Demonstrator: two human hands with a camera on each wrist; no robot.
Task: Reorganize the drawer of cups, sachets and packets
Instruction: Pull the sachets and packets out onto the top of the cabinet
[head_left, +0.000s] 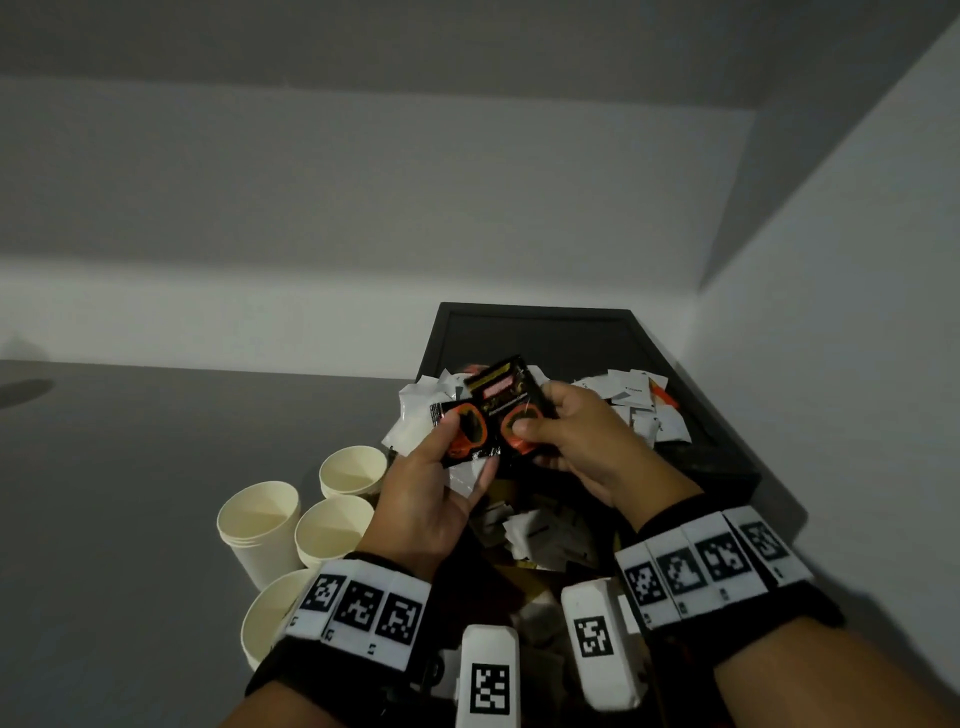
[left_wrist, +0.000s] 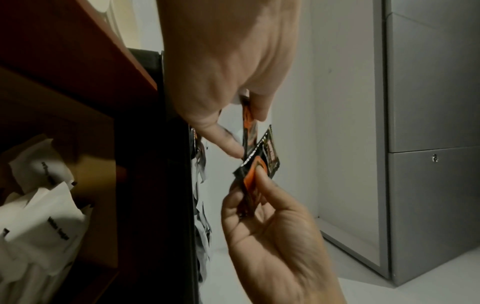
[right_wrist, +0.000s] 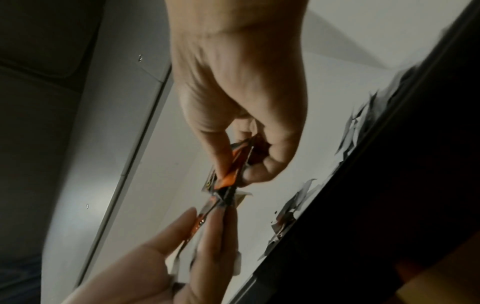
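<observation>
Above the open black drawer (head_left: 535, 310), each of my hands holds a black-and-orange sachet. My left hand (head_left: 460, 452) pinches one sachet (head_left: 465, 434) between thumb and fingers, with a white packet (head_left: 465, 475) under it. My right hand (head_left: 535, 431) pinches the other sachet (head_left: 506, 397), which overlaps the first. In the left wrist view the left-hand sachet (left_wrist: 247, 125) shows edge-on, and the right hand (left_wrist: 255, 179) grips its sachet (left_wrist: 262, 162) below. The right wrist view shows the right hand (right_wrist: 233, 170) and the left hand (right_wrist: 207, 222) meeting at the sachets (right_wrist: 226, 185).
Several cream paper cups (head_left: 332, 530) stand on the grey surface left of the drawer. Loose white sachets (head_left: 644, 410) heap inside the drawer, with more white packets (head_left: 545, 535) under my wrists. A white wall (head_left: 831, 312) runs close along the right side.
</observation>
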